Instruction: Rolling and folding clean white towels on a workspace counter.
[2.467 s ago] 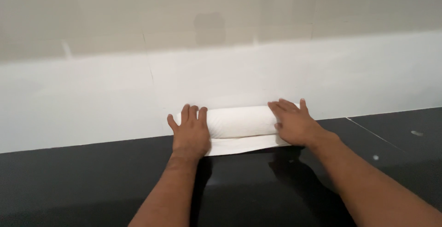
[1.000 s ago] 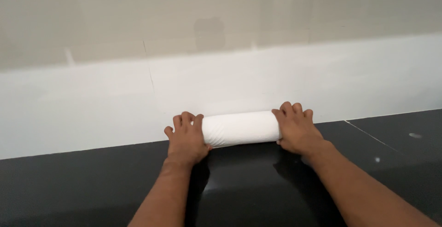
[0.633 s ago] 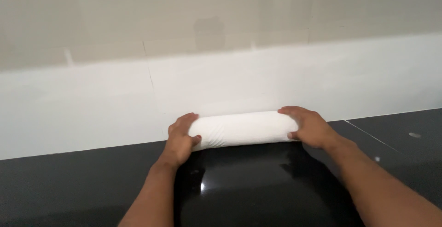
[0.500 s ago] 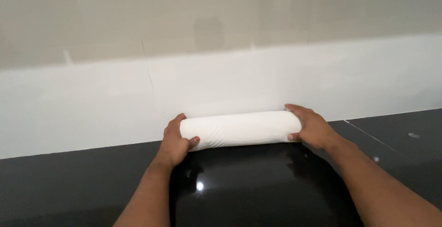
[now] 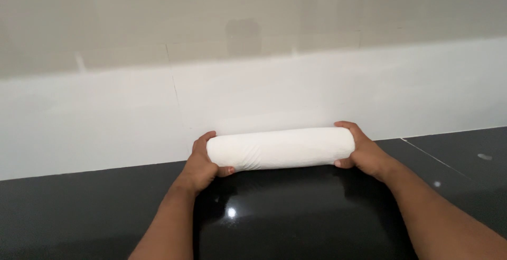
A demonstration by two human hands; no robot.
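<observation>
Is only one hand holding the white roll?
No, the left hand grips one end of the roll and the right hand grips the other.

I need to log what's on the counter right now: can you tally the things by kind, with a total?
White rolled-up paper towel, lying on the glossy black countertop: 1
Bare hands gripping its ends, left hand and right hand: 2
Total: 3

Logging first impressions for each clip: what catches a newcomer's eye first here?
A white rolled-up towel lies crosswise at the far edge of a glossy black countertop, close to the white wall. The left hand and right hand cup its two ends.
</observation>
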